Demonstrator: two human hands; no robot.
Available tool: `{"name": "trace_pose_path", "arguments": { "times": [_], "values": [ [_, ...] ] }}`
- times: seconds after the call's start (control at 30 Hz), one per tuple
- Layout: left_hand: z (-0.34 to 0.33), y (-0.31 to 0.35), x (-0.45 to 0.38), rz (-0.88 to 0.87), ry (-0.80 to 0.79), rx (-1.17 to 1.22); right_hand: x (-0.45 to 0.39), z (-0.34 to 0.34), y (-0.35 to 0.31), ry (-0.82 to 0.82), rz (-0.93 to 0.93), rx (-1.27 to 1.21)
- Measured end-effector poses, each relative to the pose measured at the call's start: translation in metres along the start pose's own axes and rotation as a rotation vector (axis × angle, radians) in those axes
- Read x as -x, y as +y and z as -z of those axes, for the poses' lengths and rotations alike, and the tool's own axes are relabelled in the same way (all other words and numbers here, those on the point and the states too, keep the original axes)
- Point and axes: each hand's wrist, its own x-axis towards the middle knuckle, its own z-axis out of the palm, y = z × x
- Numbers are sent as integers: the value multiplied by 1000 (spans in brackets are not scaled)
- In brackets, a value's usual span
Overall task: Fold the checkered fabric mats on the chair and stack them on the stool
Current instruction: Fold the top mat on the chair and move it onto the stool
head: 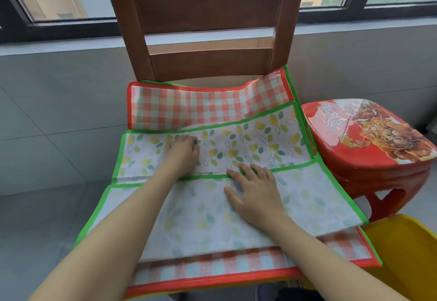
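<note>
Grey floor tiles (pixel 47 139), smooth and matt, fill the left of the view below a dark-framed window (pixel 71 24).

The wooden chair (pixel 208 12) stands centre, brown with flat horizontal back slats and a pale seat edge visible behind the fabric. On its seat lie two thin woven mats, stacked.

The lower one, the checkered mat (pixel 189 109), has an orange-and-white check with an orange bound edge. It shows at the back of the seat, where its far right corner curls up against the chair back, and again as a strip along the near edge.

The upper one, the leaf-print mat (pixel 260 144), is white with yellow and green leaves and a bright green binding. It is folded across its width: the far portion shows the vivid print, while the near portion shows the paler reverse side and hangs over the seat front.

The left hand (pixel 183 154) rests on the printed portion, knuckles up and fingers bent down onto the cloth; whether it pinches any fabric cannot be told. The right hand (pixel 255 192) lies flat with fingers spread, pressing the pale portion, its fingertips across the green binding at the fold.

Just right of the chair stands a red plastic stool (pixel 369 139), glossy, rounded-square, with a floral picture on top. Nothing lies on it. Below it, at the lower right, is a yellow plastic container (pixel 406 253).
</note>
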Motion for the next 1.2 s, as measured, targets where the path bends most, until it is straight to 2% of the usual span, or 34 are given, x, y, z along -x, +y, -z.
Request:
{"name": "trace_pose_path", "arguments": {
  "times": [0.13, 0.27, 0.4, 0.47, 0.57, 0.7, 0.77, 0.87, 0.97, 1.07, 1.2],
  "values": [
    [-7, -13, -40, -12, 9, 23, -2, 0, 0, 21, 11, -20],
    [-5, -14, -58, 34, 156, -46, -4, -4, 2, 84, 12, -24],
    [10, -7, -55, -42, 302, 52, -5, -15, 2, 318, 33, 113],
    [21, -3, -44, -116, 374, 84, -4, -14, 1, 378, 61, 147],
    [41, 6, -20, -211, 490, 62, 0, -6, -2, 366, 91, 170],
    [63, 17, 21, -301, 561, 29, 6, 3, -8, 300, 74, 189],
    [71, 22, 44, -338, 583, 24, 10, 16, -12, 424, 119, 163],
    [75, 28, 82, -382, 603, 5, 19, 44, -21, 700, 238, 64],
    [69, 29, 123, -360, 623, -17, 29, 71, -23, 811, 276, 29],
    [54, 28, 163, -292, 614, 1, 38, 76, -16, 748, 310, 53],
    [28, 26, 200, -224, 525, 28, 58, 69, -7, 466, 372, -14]
  ]
}}
